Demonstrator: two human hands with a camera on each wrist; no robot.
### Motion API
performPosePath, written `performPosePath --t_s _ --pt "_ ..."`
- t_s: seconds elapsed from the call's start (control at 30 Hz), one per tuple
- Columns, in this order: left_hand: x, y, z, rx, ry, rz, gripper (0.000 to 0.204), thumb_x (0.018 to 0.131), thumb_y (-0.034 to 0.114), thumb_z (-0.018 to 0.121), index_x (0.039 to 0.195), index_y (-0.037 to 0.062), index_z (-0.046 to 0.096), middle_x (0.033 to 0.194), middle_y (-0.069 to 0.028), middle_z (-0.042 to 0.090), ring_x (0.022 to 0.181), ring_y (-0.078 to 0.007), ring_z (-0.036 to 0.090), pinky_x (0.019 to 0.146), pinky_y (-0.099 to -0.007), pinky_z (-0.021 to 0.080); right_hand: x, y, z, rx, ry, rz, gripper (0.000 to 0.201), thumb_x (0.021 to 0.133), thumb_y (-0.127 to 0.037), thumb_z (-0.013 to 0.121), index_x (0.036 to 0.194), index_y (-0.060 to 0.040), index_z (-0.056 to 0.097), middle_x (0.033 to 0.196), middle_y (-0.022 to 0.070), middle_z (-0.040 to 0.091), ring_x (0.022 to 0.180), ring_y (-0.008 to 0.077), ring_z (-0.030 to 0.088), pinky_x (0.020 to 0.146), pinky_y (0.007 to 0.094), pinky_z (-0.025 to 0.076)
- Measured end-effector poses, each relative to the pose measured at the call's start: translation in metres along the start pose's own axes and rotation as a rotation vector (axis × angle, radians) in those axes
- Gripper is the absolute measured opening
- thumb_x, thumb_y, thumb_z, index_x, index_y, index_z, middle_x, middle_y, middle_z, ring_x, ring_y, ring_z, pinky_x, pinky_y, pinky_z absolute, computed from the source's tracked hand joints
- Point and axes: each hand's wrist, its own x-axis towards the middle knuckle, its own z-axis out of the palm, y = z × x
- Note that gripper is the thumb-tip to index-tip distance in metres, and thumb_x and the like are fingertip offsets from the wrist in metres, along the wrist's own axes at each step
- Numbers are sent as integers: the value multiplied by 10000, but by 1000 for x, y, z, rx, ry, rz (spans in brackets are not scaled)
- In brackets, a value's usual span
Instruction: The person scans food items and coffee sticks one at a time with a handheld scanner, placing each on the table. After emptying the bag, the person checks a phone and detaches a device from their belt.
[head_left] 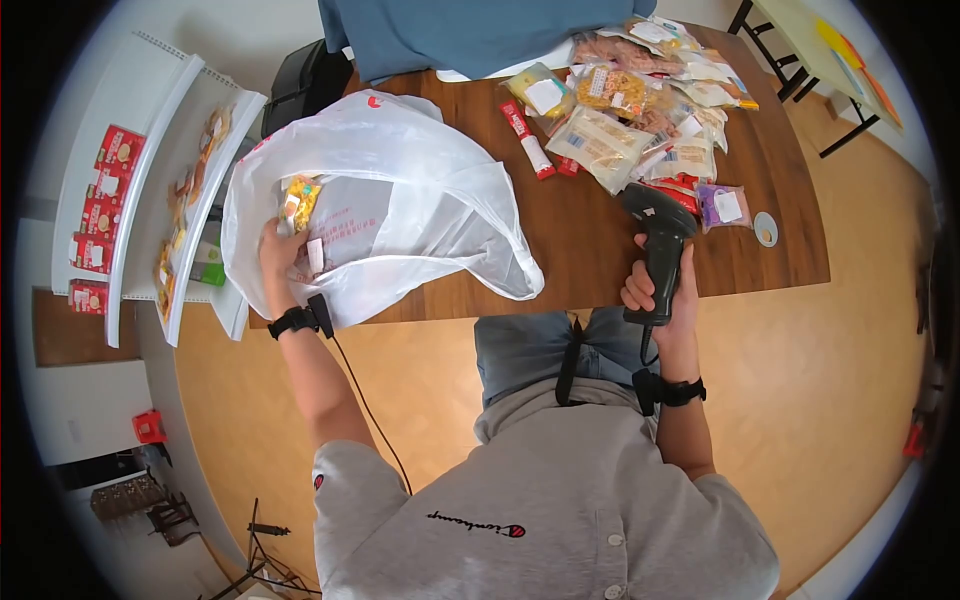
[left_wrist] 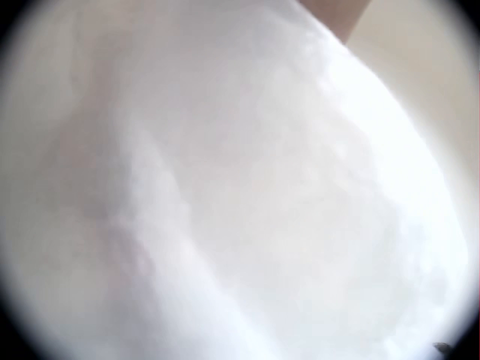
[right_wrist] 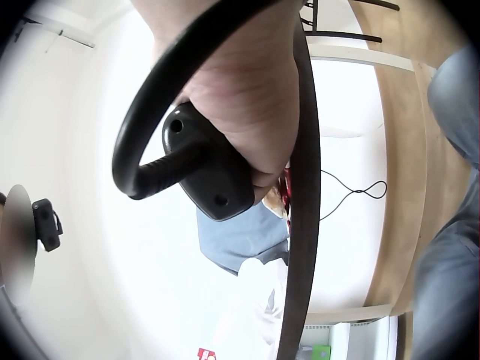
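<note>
The left hand (head_left: 281, 252) is inside the white plastic bag (head_left: 450, 215), at its left side, with its fingertips beside a yellow packet (head_left: 301, 203). Whether they grip the packet is unclear. A small pale item (head_left: 316, 256) lies right of that hand. Blurred white plastic (left_wrist: 247, 180) fills most of the left wrist view. My right hand (head_left: 668, 290) grips the handle of a black barcode scanner (head_left: 657, 225), held upright over the table's front edge. In the right wrist view the right hand (right_wrist: 244, 97) wraps the scanner's handle (right_wrist: 214, 176), its cable looping out.
Clear snack packets (head_left: 600, 145) are piled at the table's back right, with a purple packet (head_left: 724, 206) and a round lid (head_left: 766, 229) near them. A red-and-white stick pack (head_left: 527, 140) lies between bag and pile. White shelves (head_left: 150, 200) with red boxes (head_left: 101, 215) stand left.
</note>
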Motion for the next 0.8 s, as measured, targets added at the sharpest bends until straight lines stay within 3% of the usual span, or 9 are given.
performPosePath --t_s 0.17,0.23,0.27,0.33,0.37,0.43,0.5,0.63,0.8 --pt "14 -2 -7 13 -96 -75 851 622 323 861 1325 -22 526 1130 -260 661 918 -304 696 797 -372 552 -1 0 1 19 21 -9 688 1019 -597 244 1338 -27 459 642 32 435 487 114 396 544 292 359" --pt "8 0 -12 -200 -128 -75 729 639 228 866 1242 -30 548 1033 -197 685 769 -236 688 664 -326 555 -1 0 1 12 2 -8 692 1017 -601 245 1343 -28 455 644 32 435 489 115 396 547 293 358" --pt "2 3 -15 -200 -128 -76 729 639 228 866 1242 -30 548 1033 -197 685 769 -236 688 664 -326 555 -1 0 1 11 1 -8 692 1017 -601 245 1343 -28 455 644 32 435 489 115 396 547 293 358" --pt "-14 6 -16 -687 -78 -163 496 720 72 815 1132 7 548 978 -130 679 754 -188 663 620 -295 534 -1 0 2 21 5 -3 691 1018 -601 244 1345 -30 452 645 33 434 490 115 395 548 294 359" --pt "-20 5 -17 -685 -77 -165 496 720 72 815 1132 7 548 978 -130 679 754 -188 663 620 -295 534 -1 0 1 22 5 -1 691 1018 -601 244 1345 -30 452 645 33 434 490 115 395 548 294 359" --pt "-33 5 -18 -1046 -116 -86 361 793 -61 731 1068 47 524 948 -102 666 771 -176 656 604 -265 522 -1 1 1 31 -11 -2 690 1018 -600 242 1346 -30 449 645 34 433 490 116 394 551 296 362" --pt "-60 19 -26 -1152 -110 -85 359 811 -65 720 1087 50 522 969 -117 664 800 -182 662 629 -268 534 0 0 1 25 -7 0 691 1017 -601 241 1345 -30 449 647 35 433 492 118 396 554 298 365" --pt "-123 70 -30 -1410 -32 -64 357 837 -57 713 1117 45 516 1030 -148 657 862 -199 675 685 -278 559 -1 0 2 14 1 2 697 1016 -606 238 1343 -28 448 651 40 437 506 123 406 569 304 373" --pt "-177 149 -1 -1527 -75 146 414 809 -52 748 1139 76 534 1045 -107 671 894 -160 666 774 -268 531 -2 1 4 -18 23 13 703 1013 -611 234 1342 -28 447 658 45 447 520 130 417 581 310 381"
